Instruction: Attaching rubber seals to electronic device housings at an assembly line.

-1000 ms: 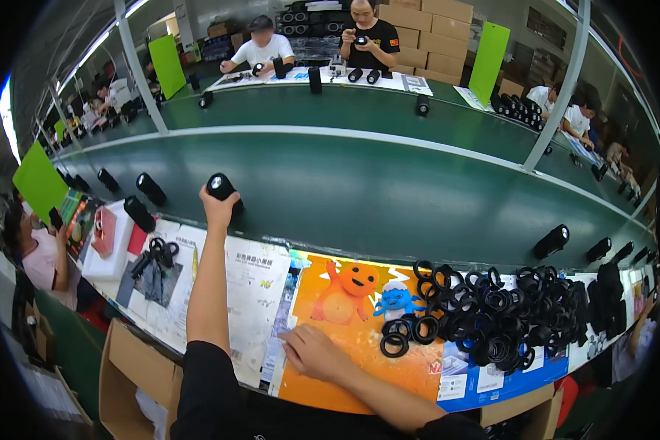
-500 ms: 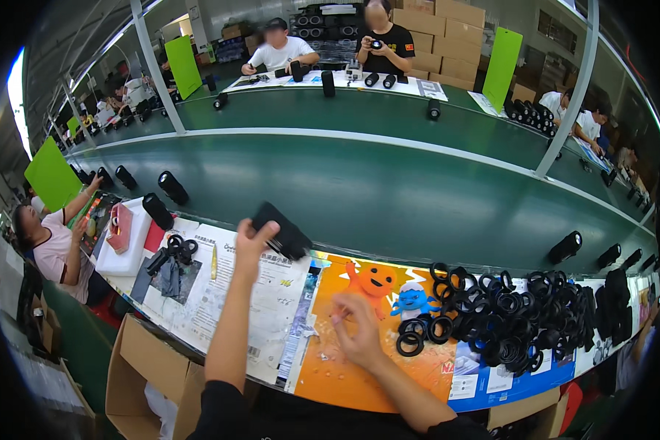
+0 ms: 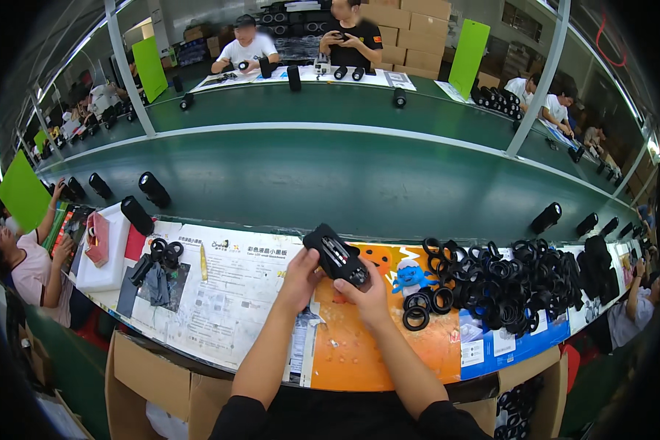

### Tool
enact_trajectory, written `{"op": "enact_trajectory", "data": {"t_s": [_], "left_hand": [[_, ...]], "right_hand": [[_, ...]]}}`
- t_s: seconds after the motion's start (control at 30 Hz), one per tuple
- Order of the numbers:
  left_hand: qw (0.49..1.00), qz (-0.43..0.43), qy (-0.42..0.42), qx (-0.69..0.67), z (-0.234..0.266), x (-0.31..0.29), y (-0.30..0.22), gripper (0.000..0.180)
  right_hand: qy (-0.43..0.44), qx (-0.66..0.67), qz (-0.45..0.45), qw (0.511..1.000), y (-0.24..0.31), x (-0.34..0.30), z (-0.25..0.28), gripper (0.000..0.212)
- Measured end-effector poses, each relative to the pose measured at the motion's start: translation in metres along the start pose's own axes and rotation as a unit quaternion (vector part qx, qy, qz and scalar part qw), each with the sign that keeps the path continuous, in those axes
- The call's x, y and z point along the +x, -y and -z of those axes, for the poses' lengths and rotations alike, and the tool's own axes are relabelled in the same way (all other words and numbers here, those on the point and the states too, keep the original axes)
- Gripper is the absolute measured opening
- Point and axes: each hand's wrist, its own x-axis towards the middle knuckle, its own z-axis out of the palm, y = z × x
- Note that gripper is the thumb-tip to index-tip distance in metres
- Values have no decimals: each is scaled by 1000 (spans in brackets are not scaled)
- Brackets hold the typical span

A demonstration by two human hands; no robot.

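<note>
A black cylindrical speaker (image 3: 336, 251) is held tilted between both hands above the seam of the white and orange sheets. A recessed panel with light-coloured strips faces up on it. My left hand (image 3: 301, 279) is closed around its left side, thumb near the edge. My right hand (image 3: 369, 295) grips the lower right end. To the right lies a large heap of black rings (image 3: 517, 282), with a few loose rings (image 3: 416, 317) at its near left edge. The orange sheet (image 3: 367, 352) with cartoon figures spreads below my right hand.
Several black cylinders, one a speaker (image 3: 154, 189), stand along the green conveyor belt (image 3: 330, 183). At left are a white foam tray (image 3: 103, 268), a yellow knife (image 3: 204, 262) and more rings (image 3: 167, 251). Cardboard boxes (image 3: 150, 374) sit below the bench. Co-workers sit opposite and at both sides.
The speaker has moved right and turned, so its recessed panel now shows. My right hand, empty before, has come up and taken hold of it too. The view has shifted slightly.
</note>
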Motion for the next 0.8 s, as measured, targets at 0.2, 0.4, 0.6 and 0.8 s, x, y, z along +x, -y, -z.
{"op": "enact_trajectory", "data": {"t_s": [0.2,0.4,0.6,0.8], "left_hand": [[990,-24,114,-85,-14,-7,-13,56],[987,-20,150,-55,-11,-8,-10,67],[992,-68,78,-68,-11,-7,-6,54],[988,-105,91,-71,-2,-3,-6,77]], "right_hand": [[63,33,-136,988,0,0,6,70],[95,-108,-54,988,-2,-5,12,70],[114,-217,3,969,-2,-7,7,72],[52,-325,158,931,-5,-17,-8,79]]}}
